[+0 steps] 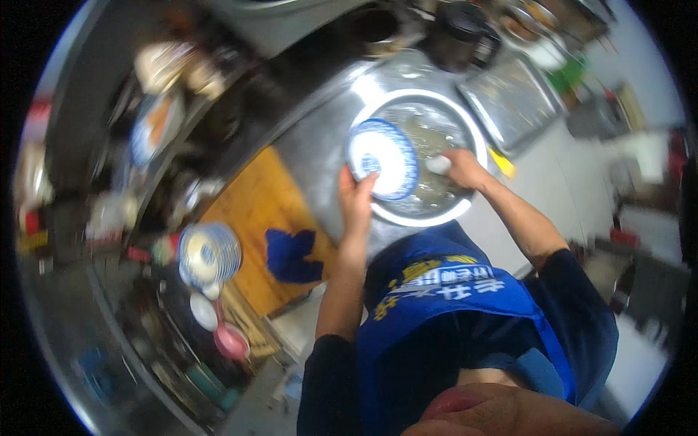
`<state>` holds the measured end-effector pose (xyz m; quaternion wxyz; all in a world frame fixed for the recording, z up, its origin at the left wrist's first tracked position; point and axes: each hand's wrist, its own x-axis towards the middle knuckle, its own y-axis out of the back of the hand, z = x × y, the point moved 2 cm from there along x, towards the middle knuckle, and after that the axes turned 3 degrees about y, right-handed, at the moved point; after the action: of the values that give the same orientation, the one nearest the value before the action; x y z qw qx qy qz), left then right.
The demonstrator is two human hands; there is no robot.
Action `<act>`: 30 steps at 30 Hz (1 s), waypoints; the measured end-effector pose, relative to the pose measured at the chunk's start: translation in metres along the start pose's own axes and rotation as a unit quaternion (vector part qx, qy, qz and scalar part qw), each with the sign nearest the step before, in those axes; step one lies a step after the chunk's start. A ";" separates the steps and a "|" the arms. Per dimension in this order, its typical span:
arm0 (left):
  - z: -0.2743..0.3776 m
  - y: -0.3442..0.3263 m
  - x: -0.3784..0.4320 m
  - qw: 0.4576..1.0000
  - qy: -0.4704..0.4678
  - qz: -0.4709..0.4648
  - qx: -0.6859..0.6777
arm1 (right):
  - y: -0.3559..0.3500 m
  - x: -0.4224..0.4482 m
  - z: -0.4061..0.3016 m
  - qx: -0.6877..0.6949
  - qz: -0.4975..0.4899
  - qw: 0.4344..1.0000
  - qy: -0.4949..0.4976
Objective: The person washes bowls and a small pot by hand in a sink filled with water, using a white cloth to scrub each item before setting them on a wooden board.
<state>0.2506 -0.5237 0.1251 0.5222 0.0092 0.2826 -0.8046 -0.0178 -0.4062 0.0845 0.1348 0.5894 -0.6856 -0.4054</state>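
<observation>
My left hand (357, 193) grips the lower left rim of a white plate or shallow bowl (390, 158) with a blue patterned border, its thumb lying on the inner face. The dish is tilted over the left part of a round metal basin (474, 128). Inside the basin is a pale, glistening mass in liquid (436, 128), too blurred to name. My right hand (466, 169) reaches over the basin's right side, its fingers closed on a small white rounded utensil (438, 164). The utensil's exact kind is unclear.
A wooden cutting board (256, 201) bears a dark blue cloth (294, 255). Beside it stand stacked blue-and-white bowls (210, 253) and a pink ladle (232, 340). Right of the basin lie a metal tray (512, 101) and a black container (458, 35). A cluttered shelf (188, 122) runs along the left.
</observation>
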 end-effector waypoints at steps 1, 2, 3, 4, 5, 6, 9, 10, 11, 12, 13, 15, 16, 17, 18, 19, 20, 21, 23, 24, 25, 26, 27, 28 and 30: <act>0.002 0.000 0.000 1.000 -0.015 -0.015 0.013 | 0.019 -0.009 -0.019 0.078 0.003 0.997 -0.010; -0.001 -0.004 0.003 0.999 -0.013 -0.020 0.032 | 0.023 -0.014 -0.010 0.180 0.009 0.983 -0.023; 0.004 -0.007 0.002 0.999 0.006 -0.017 0.046 | 0.030 -0.023 -0.026 0.267 0.026 0.962 -0.049; 0.003 -0.013 0.003 0.998 0.014 -0.017 0.057 | 0.030 -0.027 -0.031 0.373 0.034 0.924 -0.083; 0.001 -0.017 0.004 0.998 0.020 -0.014 0.066 | 0.029 -0.031 -0.037 0.473 0.040 0.873 -0.111; 0.001 -0.022 0.002 0.997 0.025 -0.024 0.071 | 0.029 -0.035 -0.052 0.518 0.050 0.847 -0.111; -0.012 -0.041 0.002 0.996 0.007 -0.028 0.089 | 0.008 -0.025 -0.051 0.623 0.057 0.762 -0.165; -0.015 -0.043 0.001 0.995 0.003 -0.052 0.091 | -0.001 -0.020 -0.049 0.607 0.079 0.765 -0.201; -0.019 -0.045 0.001 0.993 0.000 -0.075 0.091 | -0.008 -0.016 -0.049 0.589 0.101 0.766 -0.236; -0.025 -0.043 -0.001 0.992 0.005 -0.070 0.102 | -0.014 -0.010 -0.057 0.628 0.144 0.726 -0.240; -0.027 -0.044 -0.003 0.992 0.007 -0.072 0.104 | -0.018 -0.004 -0.062 0.630 0.146 0.724 -0.242; -0.030 -0.046 -0.008 0.991 0.058 -0.088 0.080 | -0.020 0.009 -0.069 0.637 0.184 0.725 -0.184; -0.034 -0.046 -0.009 0.989 0.068 -0.095 0.086 | -0.022 0.018 -0.071 0.638 0.196 0.727 -0.160; -0.036 -0.047 -0.010 0.989 0.071 -0.098 0.087 | -0.026 0.021 -0.070 0.638 0.199 0.726 -0.163; -0.035 -0.049 -0.012 0.988 0.083 -0.100 0.080 | -0.020 0.020 -0.082 0.661 0.155 0.721 -0.142; -0.034 -0.052 -0.013 0.988 0.095 -0.102 0.073 | -0.017 0.019 -0.089 0.681 0.111 0.714 -0.121; -0.030 -0.054 -0.013 0.988 0.101 -0.086 0.082 | -0.024 0.020 -0.089 0.708 0.075 0.696 -0.096; -0.022 -0.055 -0.015 0.989 0.103 -0.064 0.088 | -0.019 0.014 -0.102 0.724 0.031 0.684 -0.087; -0.010 -0.051 -0.011 0.988 0.116 -0.040 0.094 | -0.014 0.001 -0.109 0.705 -0.041 0.700 -0.105; -0.001 -0.056 -0.008 0.986 0.125 -0.024 0.112 | -0.014 -0.001 -0.105 0.705 -0.040 0.700 -0.105; 0.000 -0.051 -0.005 0.986 0.126 -0.024 0.112 | -0.016 -0.004 -0.100 0.637 -0.090 0.760 -0.095; -0.001 -0.045 -0.001 0.991 0.102 -0.041 0.079 | -0.016 -0.008 -0.095 0.561 -0.138 0.812 -0.083; 0.001 -0.040 0.000 0.994 0.078 -0.057 0.048 | -0.013 -0.010 -0.090 0.561 -0.139 0.812 -0.082; 0.002 -0.037 0.001 0.994 0.068 -0.073 0.038 | -0.007 -0.010 -0.085 0.412 -0.147 0.899 -0.014; 0.001 -0.032 0.004 0.993 0.060 -0.082 0.054 | 0.004 -0.014 -0.081 0.149 -0.104 0.978 0.098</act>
<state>0.2217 -0.5184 0.1390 0.4352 0.0625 0.2691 -0.8569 0.0369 -0.4251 0.1424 0.0692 0.7079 -0.6569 -0.2503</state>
